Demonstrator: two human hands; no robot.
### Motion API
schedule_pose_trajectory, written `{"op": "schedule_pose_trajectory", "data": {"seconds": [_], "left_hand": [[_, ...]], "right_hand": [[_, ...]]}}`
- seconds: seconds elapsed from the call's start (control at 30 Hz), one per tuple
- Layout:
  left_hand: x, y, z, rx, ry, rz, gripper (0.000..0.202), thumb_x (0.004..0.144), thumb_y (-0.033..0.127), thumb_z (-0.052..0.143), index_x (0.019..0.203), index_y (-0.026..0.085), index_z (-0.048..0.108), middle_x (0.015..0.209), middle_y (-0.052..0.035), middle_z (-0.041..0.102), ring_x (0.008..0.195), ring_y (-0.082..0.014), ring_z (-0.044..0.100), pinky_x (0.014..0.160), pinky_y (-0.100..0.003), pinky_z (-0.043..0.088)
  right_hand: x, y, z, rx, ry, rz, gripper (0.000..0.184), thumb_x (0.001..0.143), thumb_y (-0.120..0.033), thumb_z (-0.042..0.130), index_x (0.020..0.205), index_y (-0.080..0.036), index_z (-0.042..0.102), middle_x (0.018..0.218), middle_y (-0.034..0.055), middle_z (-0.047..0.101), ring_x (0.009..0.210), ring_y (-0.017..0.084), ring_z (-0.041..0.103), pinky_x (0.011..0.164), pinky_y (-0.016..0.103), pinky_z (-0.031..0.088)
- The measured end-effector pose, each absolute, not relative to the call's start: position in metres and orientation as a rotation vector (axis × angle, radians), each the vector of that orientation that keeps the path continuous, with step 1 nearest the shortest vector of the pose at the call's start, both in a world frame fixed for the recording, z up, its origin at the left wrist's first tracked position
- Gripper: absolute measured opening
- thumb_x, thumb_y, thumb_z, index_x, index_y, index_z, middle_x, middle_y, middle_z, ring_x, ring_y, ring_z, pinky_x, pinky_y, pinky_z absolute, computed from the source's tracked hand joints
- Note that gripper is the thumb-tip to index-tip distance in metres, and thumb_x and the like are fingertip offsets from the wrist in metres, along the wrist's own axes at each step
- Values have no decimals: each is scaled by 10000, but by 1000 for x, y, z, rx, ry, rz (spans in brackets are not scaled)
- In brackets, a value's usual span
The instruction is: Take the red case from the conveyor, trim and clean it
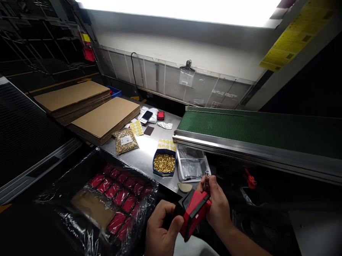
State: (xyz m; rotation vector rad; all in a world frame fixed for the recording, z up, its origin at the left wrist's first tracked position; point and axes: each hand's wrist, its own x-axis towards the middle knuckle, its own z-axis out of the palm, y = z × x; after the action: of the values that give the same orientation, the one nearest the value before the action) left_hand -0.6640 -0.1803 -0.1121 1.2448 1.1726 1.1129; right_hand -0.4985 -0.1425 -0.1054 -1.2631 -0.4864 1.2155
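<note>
Both my hands hold a red and black device [193, 212] low in the middle of the view, just in front of the table edge. My left hand [160, 231] is wrapped round its lower, black end. My right hand [217, 204] grips its upper red end, and its fingers also pinch a small clear plastic bag [205, 178] that sticks up above the device. A black box lined with plastic film [106, 200] at the lower left holds several more red devices in rows.
On the steel table [145, 154] stand a blue tray of small brass parts [164, 163], a clear tray of small bags [191, 167], a bag of brass parts [126, 140], yellow sticker sheets, a phone and stacked cardboard sheets [106, 118]. A green conveyor belt [259, 129] runs along the right.
</note>
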Motion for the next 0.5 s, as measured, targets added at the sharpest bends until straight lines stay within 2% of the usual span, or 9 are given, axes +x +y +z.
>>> {"op": "schedule_pose_trajectory", "data": {"seconds": [0.1, 0.2, 0.23, 0.27, 0.3, 0.33, 0.37, 0.4, 0.5], "left_hand": [[-664, -181, -114, 1229, 1140, 1280, 421, 911, 595, 530, 748, 210, 584, 838, -26, 513, 819, -194, 514, 749, -299, 389], [-668, -174, -109, 1185, 1269, 1373, 385, 975, 452, 492, 684, 210, 566, 936, -29, 531, 944, -186, 519, 869, -292, 363], [-670, -170, -107, 1173, 1309, 1366, 286, 962, 408, 539, 752, 221, 594, 1006, -27, 539, 999, -186, 518, 910, -295, 356], [-672, -166, -105, 1144, 1311, 1329, 157, 933, 399, 594, 900, 247, 618, 1105, -27, 535, 1058, -194, 515, 939, -311, 363], [-674, -162, -103, 1097, 1268, 1265, 269, 896, 428, 644, 1112, 282, 577, 1226, -40, 507, 1128, -216, 509, 968, -342, 376], [-675, -157, -101, 1039, 1189, 1174, 539, 853, 474, 687, 1305, 306, 446, 1333, -68, 459, 1190, -248, 498, 993, -385, 389], [-676, -153, -99, 982, 1095, 1067, 753, 824, 526, 701, 1417, 302, 295, 1403, -108, 415, 1237, -280, 487, 1013, -430, 397], [-677, -149, -97, 944, 1007, 949, 868, 808, 572, 698, 1462, 278, 209, 1434, -146, 398, 1267, -303, 481, 1036, -466, 393], [-674, -141, -92, 983, 866, 692, 991, 762, 628, 724, 1493, 200, 210, 1415, -204, 450, 1291, -316, 486, 1118, -506, 340]], "right_hand": [[-501, -145, -92, -1207, -649, 1197, 516, 836, -712, 565, 887, -199, 573, 649, -12, 529, 486, 79, 399, 428, 205, 349], [-501, -148, -86, -1138, -865, 1202, 498, 919, -691, 423, 862, -205, 517, 624, -19, 505, 463, 71, 371, 410, 191, 294], [-500, -149, -86, -1117, -910, 1209, 488, 941, -674, 382, 871, -208, 508, 617, -20, 505, 459, 72, 368, 416, 192, 298], [-498, -149, -87, -1104, -940, 1213, 477, 957, -658, 356, 881, -211, 503, 618, -19, 510, 464, 77, 377, 429, 196, 313], [-497, -150, -87, -1100, -960, 1214, 468, 966, -644, 342, 888, -211, 502, 624, -15, 517, 478, 85, 394, 446, 202, 332], [-495, -150, -88, -1102, -979, 1212, 464, 972, -634, 335, 891, -210, 505, 631, -10, 522, 494, 92, 410, 461, 208, 346], [-494, -151, -89, -1103, -998, 1212, 464, 975, -628, 332, 890, -208, 509, 639, -6, 523, 501, 95, 416, 465, 211, 347], [-493, -152, -89, -1102, -1020, 1215, 466, 976, -626, 332, 884, -206, 513, 644, -5, 521, 500, 96, 413, 462, 213, 341], [-492, -158, -86, -1085, -1082, 1248, 471, 972, -628, 339, 881, -205, 524, 646, -7, 510, 491, 96, 383, 465, 224, 323]]}}
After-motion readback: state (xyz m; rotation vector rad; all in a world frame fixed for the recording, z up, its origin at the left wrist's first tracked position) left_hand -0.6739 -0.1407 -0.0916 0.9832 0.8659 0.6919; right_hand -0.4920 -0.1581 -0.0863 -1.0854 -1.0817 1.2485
